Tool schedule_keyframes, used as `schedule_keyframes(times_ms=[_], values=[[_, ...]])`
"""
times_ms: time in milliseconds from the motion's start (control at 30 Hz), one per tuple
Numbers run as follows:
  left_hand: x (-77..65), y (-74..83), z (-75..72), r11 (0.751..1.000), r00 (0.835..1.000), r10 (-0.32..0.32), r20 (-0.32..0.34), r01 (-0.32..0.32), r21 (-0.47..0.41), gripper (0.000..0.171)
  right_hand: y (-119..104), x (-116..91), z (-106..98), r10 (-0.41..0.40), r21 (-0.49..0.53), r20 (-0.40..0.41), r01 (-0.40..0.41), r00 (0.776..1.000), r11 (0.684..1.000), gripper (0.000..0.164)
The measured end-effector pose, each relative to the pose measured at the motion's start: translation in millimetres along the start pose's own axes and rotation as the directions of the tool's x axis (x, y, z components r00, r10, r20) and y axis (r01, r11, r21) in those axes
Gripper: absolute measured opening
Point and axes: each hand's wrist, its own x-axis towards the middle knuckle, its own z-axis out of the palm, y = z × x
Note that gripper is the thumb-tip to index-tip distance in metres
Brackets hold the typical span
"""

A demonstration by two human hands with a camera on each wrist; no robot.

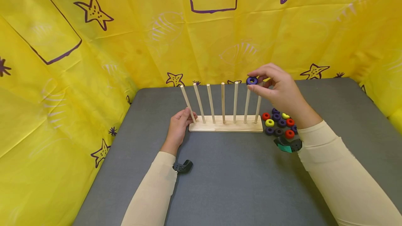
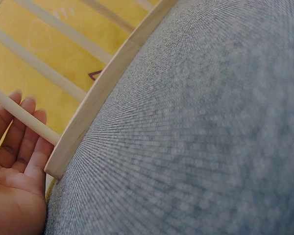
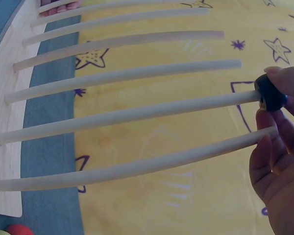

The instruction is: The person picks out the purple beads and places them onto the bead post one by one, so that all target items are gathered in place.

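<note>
A yellow cloth (image 1: 125,51) printed with purple starfish fills the upper part of the head view, above a grey table (image 1: 232,177) spreading across the lower middle. Two beige sleeves come in from below, the right sleeve (image 1: 342,170) at lower right, the left sleeve (image 1: 154,191) at lower left. Near the centre sits a wooden rack (image 1: 226,127) with seven upright pegs.

The right hand (image 1: 279,85), right of centre, pinches a dark blue ring between thumb and forefinger. The left hand (image 1: 178,126) rests at the rack's left end, its fingers extended side by side behind the leftmost peg (image 1: 187,104); I can't make out its thumb.

Just past the rack's right end lie loose rings (image 1: 279,125) in red, yellow and dark blue. Smallest is that pinched dark blue ring (image 1: 248,81), at the tip of the second peg from the right; whether it's threaded, I can't tell.
</note>
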Motion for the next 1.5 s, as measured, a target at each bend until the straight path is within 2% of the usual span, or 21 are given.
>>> schedule_keyframes(times_ms=[900,1500], values=[[-1.7,0.9,-1.3,0.999,1.000,-0.004,0.020,0.004,0.038,0.050,1.9,0.3,2.4,0.108,0.000,0.038,-0.108,0.993,0.994,0.023],[-1.2,1.1,-1.8,0.999,1.000,-0.006,0.019,0.005,0.052,0.051,2.7,-1.8,-1.0,0.105,0.057,0.029,-0.107,0.994,0.993,0.023]])
